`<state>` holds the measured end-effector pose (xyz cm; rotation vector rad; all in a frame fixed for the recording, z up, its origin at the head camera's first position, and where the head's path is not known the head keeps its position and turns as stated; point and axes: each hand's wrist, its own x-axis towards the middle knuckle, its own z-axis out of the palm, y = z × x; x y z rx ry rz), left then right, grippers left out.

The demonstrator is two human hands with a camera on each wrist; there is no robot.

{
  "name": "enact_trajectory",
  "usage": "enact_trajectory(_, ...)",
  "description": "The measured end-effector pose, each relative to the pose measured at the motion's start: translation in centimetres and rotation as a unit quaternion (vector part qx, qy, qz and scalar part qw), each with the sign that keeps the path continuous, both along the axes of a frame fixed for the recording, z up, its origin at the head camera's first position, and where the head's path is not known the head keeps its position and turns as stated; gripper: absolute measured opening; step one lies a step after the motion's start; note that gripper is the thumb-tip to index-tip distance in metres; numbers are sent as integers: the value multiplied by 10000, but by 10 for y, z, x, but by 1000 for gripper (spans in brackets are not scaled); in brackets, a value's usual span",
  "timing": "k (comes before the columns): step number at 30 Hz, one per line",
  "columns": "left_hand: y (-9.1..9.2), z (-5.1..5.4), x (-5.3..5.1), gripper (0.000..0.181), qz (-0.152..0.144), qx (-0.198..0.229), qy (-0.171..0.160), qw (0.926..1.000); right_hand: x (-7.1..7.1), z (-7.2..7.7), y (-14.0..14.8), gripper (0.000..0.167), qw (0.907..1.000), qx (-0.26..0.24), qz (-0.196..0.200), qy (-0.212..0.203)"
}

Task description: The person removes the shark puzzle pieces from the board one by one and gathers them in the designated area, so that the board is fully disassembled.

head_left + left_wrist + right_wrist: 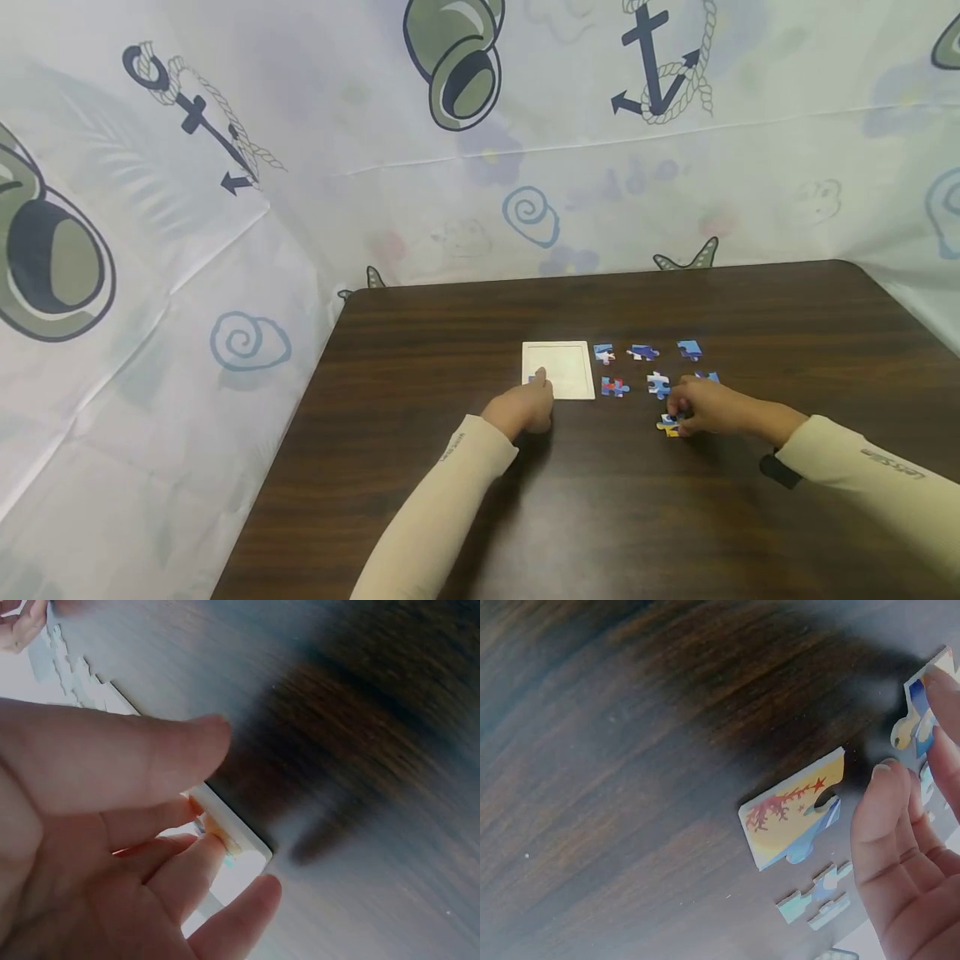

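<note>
A square, light-coloured puzzle tray (570,367) lies on the table, and my left hand (521,408) reaches over its near left corner. In the left wrist view, fingers (199,870) of that hand rest on a puzzle piece (219,829) with orange colouring in the tray's corner; the hand covers most of it. My right hand (712,406) pinches a blue and yellow puzzle piece (666,427) to the right of the tray. The right wrist view shows this held piece (906,731) partly behind the fingers. A yellow corner piece with red coral (776,821) lies near that hand.
Loose puzzle pieces lie right of the tray: a red and blue one (615,387), a pale blue one (658,384), a dark blue one (642,352) and several others. Behind the brown table (420,333) hangs a printed cloth (420,200).
</note>
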<state>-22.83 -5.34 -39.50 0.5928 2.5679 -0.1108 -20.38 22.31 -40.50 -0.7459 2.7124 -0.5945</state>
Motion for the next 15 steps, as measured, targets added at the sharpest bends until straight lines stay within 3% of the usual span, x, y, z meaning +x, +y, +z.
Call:
enact_trajectory(5, -3, -2, -1, 62, 150, 332, -130, 9993, -1, 1, -1, 21, 9997, 206, -93, 46)
enact_trajectory(8, -4, -4, 1, 62, 75, 429, -140, 9990, -2, 0, -2, 22, 9991, 382, -34, 160)
enact_trajectory(15, -7, -4, 4, 60, -140, 521, 209, 9983, -9, 6, -9, 26, 9976, 565, 370, 167)
